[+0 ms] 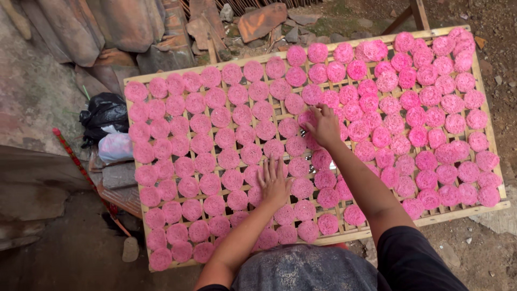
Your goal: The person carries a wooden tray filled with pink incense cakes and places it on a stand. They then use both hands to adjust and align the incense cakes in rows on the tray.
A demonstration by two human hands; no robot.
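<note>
On the slatted wooden rack (pixel 487 116) below us, rows of round pink crackers (pixel 200 123) lie flat, edge to edge. Our left hand (pixel 274 182) rests open and flat, fingers spread, on the near crackers, while our right hand (pixel 325 125) reaches farther in, its grip narrowed on one cracker at mid-rack. We judge them light, thin, brittle, best lifted by the rim.

black bag (pixel 103 112), red stick (pixel 81 168), roof tiles (pixel 102 24)
</note>
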